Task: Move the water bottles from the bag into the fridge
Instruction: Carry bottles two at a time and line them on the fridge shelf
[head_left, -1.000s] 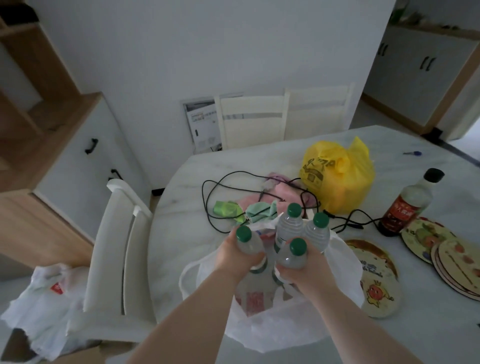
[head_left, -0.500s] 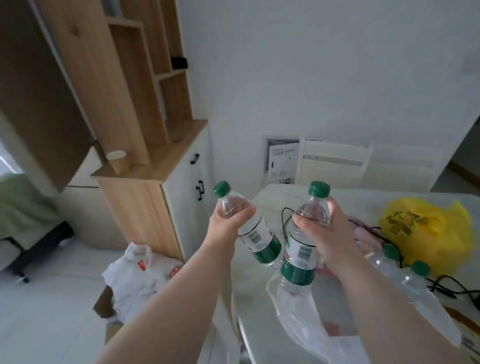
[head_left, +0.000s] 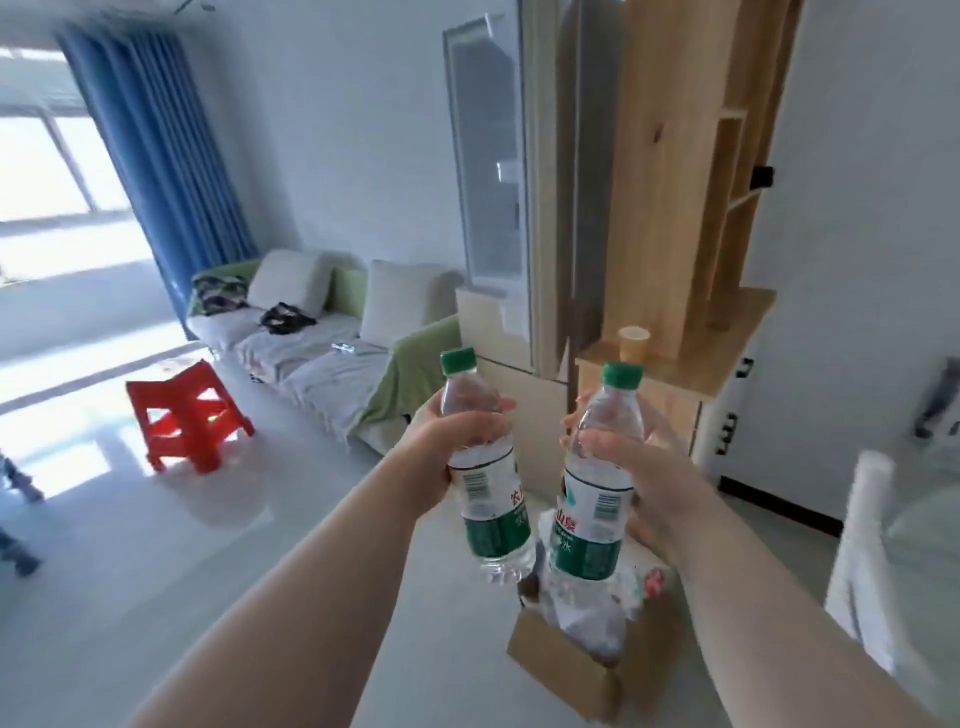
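While the person is facing the fridge (head_left: 558, 208) from across the floor, the left hand (head_left: 452, 447) is gripping the left bottle (head_left: 488, 499), its fingers (head_left: 498, 410) wrapping closed round the clear shoulder above the label. The right hand (head_left: 644, 467) is gripping the right bottle (head_left: 597, 504) the same way. Both bottles are riding upright, green caps on top, held out in front and just apart from each other, resting on nothing. Holding them high on the body is likely leaving the bases free for setting down on a shelf, and taking one per hand is halving the trips. The bag is not showing in this view.

The fridge's upper door (head_left: 485, 156) is seemingly standing open towards the room, so no free hand should be needed for it; the inside is not showing. A wooden shelf unit (head_left: 670, 182) is standing against the fridge's right side, with a paper cup (head_left: 634, 340) sitting on its counter. On the floor, between the person and the fridge, a cardboard box (head_left: 566, 670) stuffed with white plastic (head_left: 597, 618) is lying in the path and is probably calling for a step round. A white chair (head_left: 862, 545) and the desk (head_left: 930, 525) are crowding the right side; a red stool (head_left: 189, 415) and a sofa (head_left: 311, 338) are sitting well off to the left.
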